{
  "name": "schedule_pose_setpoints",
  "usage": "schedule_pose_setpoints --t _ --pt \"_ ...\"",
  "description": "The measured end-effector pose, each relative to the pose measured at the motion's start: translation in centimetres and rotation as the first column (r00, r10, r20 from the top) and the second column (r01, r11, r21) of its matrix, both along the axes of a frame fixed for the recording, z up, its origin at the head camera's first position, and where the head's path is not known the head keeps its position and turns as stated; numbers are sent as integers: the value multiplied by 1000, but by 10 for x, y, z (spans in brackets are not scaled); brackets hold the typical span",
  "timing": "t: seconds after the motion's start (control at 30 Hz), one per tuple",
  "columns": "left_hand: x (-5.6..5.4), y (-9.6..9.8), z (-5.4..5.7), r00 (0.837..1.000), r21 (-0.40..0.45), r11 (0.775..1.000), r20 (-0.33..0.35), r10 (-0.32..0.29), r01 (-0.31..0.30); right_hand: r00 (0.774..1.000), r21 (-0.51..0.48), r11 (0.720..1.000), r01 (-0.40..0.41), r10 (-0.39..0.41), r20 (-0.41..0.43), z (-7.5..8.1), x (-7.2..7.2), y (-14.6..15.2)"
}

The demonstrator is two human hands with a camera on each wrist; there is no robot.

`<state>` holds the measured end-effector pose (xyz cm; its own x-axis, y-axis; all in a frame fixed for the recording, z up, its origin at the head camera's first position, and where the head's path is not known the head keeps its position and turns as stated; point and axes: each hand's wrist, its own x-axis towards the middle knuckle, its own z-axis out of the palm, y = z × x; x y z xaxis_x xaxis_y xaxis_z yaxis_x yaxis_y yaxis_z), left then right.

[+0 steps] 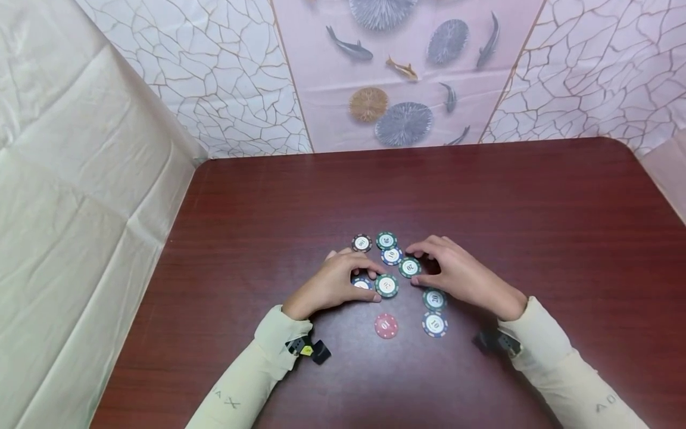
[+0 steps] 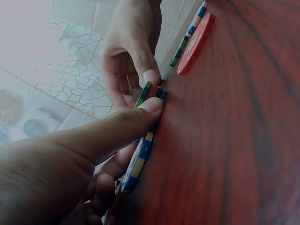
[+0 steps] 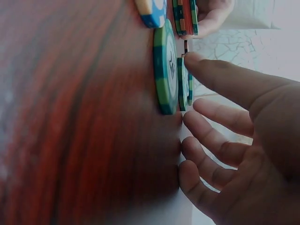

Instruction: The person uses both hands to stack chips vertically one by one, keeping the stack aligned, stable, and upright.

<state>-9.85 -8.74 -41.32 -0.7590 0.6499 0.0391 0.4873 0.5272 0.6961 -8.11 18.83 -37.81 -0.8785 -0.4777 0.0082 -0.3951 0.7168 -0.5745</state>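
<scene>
Nine chips (image 1: 387, 285) on table (image 1: 536, 238) | left hand (image 1: 332, 285) pinches one at 9 o'clock | right hand (image 1: 461, 275) fingers apart, touching another | I judge: light, stiff, slick; grip by rim

Dark red-brown table (image 1: 536, 238) (woodgrain) bears scattered poker chips (image 1: 386, 286).
</scene>
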Motion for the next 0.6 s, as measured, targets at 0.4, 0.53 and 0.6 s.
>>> schedule_pose_setpoints --t 0.4,0.53,0.6 --pt "-1 -1 3 1000 -4 1000 -17 -2 2 1000 51 999 -4 4 -4 -3 -3 -2" --pt "0 -2 3 1000 -5 1000 -13 1 -1 1000 58 998 -22 23 -18 -3 -2 -3" --pt "0 -3 3 1000 -7 1000 -9 3 -3 999 68 997 -39 41 -27 -3 -1 -4"
